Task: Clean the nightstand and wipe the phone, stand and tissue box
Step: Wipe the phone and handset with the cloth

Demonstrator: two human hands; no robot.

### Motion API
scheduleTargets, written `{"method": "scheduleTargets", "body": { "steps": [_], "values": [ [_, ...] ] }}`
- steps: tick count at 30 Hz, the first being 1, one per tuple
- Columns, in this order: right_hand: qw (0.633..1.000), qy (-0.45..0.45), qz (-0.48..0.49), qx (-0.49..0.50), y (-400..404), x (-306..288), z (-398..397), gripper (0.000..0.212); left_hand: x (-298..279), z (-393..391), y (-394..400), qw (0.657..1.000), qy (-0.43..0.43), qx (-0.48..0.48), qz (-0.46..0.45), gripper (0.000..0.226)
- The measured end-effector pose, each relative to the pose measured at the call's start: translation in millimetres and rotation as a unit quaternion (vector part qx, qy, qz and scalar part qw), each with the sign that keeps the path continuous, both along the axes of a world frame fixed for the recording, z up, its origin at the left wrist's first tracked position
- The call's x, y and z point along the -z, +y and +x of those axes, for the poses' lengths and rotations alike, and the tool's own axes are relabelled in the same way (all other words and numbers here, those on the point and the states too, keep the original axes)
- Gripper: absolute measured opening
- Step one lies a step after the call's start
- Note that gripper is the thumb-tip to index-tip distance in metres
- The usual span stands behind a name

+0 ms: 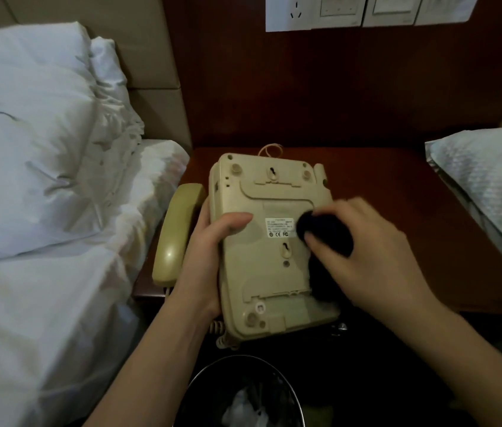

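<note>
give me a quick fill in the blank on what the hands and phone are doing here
1. The phone base is turned so its ____ faces up.
2. The right hand wipes it with a ____ cloth.
3. The handset lies to the ____ of the base.
4. The left hand grips the base's ____ edge.

Missing: underside; dark; left; left

— What colours do you have in front of you?

— Your phone base [262, 241] is yellowed beige, with a small white label [280, 227] printed in black. The handset [175, 235], left of centre, is a darker olive-beige.

— And the rest?

— The cloth [326, 232] is black. The nightstand [382, 186] is reddish-brown wood. White bedding [43, 180] fills the left; white wall switches [366, 10] sit upper right.
</note>
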State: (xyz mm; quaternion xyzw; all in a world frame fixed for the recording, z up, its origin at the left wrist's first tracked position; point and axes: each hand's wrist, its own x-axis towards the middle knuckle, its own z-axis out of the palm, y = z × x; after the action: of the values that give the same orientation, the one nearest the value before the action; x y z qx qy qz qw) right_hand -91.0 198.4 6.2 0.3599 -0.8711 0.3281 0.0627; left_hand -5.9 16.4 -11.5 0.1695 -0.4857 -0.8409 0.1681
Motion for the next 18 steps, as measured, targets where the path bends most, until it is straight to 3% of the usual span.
{"method": "scheduleTargets", "body": {
  "steps": [3,10,13,18],
  "values": [
    [0.999,0.012,-0.034,0.038,-15.8,-1.4,0.9,0.029,0.3,-0.8,1.4,1.0,-0.003,-0.012,-0.002,0.057],
    [0.98,-0.103,-0.128,-0.109,7.1,6.7,45.6,0.024,1.0,-2.2,-1.9,1.0,0.001,-0.015,0.019,0.053],
    [0.976,0.011,-0.021,-0.215,1.6,11.9,59.5,0.032,3.8,-2.9,-4.3,1.0,-0.002,-0.005,0.022,0.056],
    [0.987,0.04,0.026,-0.155,31.7,13.5,36.1,0.036,3.3,0.3,-11.9,1.0,-0.012,-0.018,0.013,0.06]
  ]
}}
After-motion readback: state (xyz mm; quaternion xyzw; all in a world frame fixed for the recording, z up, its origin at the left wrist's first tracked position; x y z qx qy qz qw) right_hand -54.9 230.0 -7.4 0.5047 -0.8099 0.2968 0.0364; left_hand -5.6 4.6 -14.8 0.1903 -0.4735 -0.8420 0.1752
